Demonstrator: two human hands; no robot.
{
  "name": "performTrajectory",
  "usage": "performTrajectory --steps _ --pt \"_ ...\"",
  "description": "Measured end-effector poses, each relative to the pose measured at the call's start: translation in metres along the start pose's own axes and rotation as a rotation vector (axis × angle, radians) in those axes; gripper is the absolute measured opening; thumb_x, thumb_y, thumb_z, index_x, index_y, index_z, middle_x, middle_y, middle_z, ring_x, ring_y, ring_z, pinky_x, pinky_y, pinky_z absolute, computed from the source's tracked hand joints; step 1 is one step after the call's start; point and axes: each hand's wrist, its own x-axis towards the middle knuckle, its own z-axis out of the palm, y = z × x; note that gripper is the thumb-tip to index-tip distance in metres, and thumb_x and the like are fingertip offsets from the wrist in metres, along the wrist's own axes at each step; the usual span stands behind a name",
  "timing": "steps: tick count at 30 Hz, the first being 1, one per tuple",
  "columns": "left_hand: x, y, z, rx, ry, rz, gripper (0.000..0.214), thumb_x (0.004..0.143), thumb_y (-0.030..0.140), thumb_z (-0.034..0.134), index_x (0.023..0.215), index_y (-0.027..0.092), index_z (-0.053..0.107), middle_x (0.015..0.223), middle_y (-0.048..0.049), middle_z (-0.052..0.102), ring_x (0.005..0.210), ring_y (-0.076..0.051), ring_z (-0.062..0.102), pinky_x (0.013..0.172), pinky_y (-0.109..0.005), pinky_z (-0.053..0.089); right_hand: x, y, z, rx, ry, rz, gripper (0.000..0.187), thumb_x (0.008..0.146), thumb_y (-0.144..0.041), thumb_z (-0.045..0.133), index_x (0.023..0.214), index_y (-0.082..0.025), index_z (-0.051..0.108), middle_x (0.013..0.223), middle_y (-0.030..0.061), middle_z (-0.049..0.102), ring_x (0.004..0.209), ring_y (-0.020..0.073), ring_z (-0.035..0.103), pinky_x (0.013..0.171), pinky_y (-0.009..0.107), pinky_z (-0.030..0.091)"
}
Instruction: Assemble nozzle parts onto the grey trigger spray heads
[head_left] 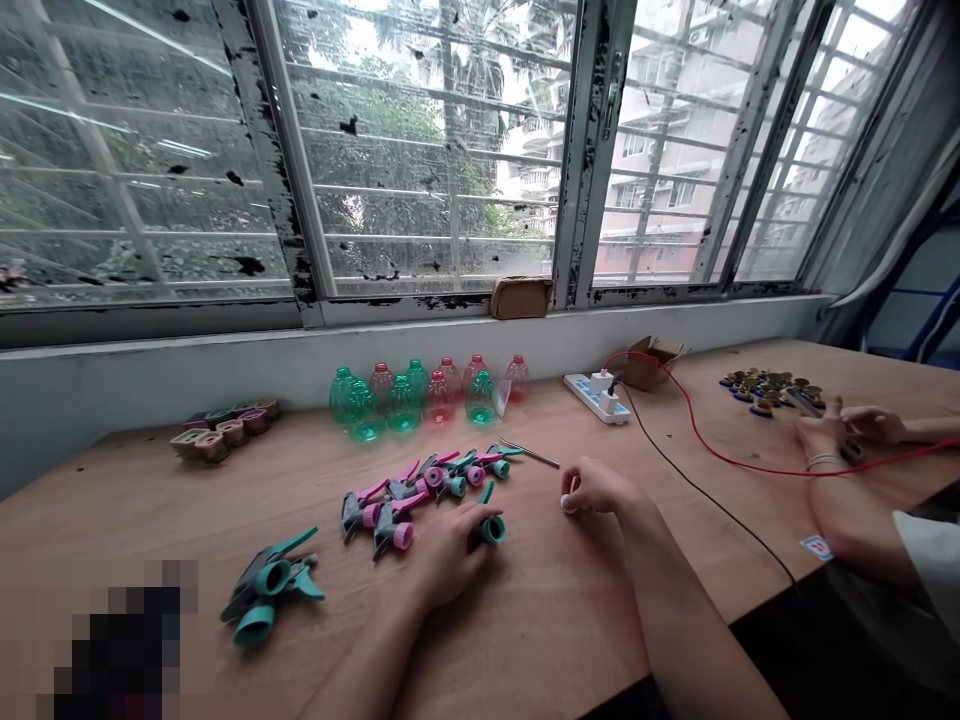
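Teal spray nozzle (493, 531) gripped in my left hand (448, 556), right hand (592, 490) pinching a tiny white piece (564, 503); table-edge sticker (816, 547) around 3 o'clock, too small to read.

Spray heads (395, 520) are laid out on the table (112, 500), with bottles (403, 405) placed behind them, beneath the window (427, 150).

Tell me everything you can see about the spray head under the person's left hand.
The trigger spray head is plastic-looking, with a glossy teal round collar facing right and a slim teal tip rising behind it. A darker body seems to lie under the left hand, whose fingers curl over it and hide most of it, so its full shape cannot be seen. It sits low on the wooden tabletop, apparently on its side, and seems to touch the tabletop.
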Motion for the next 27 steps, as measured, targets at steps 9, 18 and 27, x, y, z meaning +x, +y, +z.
performTrajectory --steps 9,18,27 --pt "0.0 -0.001 0.0 -0.001 0.002 0.0 0.043 0.074 0.013 0.057 0.115 0.025 0.061 0.103 -0.003 0.068 0.088 -0.019 0.061 0.079 -0.029 0.046 0.006 0.005 0.0 0.015 0.008 0.018 0.014 0.059 -0.012 0.072 0.073 -0.014 0.069 0.064 0.0019 0.067 0.046 0.0088 0.056 0.042 0.016 0.036" --pt "-0.001 -0.001 0.001 -0.012 0.018 -0.028 0.045 0.074 0.014 0.057 0.117 0.025 0.061 0.097 -0.0029 0.068 0.086 -0.019 0.061 0.078 -0.028 0.046 0.002 0.002 -0.003 0.026 0.016 -0.027 0.009 0.062 -0.017 0.071 0.07 -0.013 0.069 0.063 0.0021 0.067 0.054 0.0101 0.057 0.046 0.017 0.037" --pt "0.001 -0.002 0.001 -0.113 0.046 -0.062 0.041 0.072 0.011 0.056 0.11 0.025 0.064 0.101 -0.0029 0.068 0.088 -0.02 0.061 0.079 -0.029 0.045 -0.008 -0.02 0.003 0.254 0.037 -0.219 0.016 0.067 -0.027 0.071 0.069 -0.012 0.064 0.059 -0.0002 0.06 0.051 0.008 0.05 0.045 0.017 0.035"
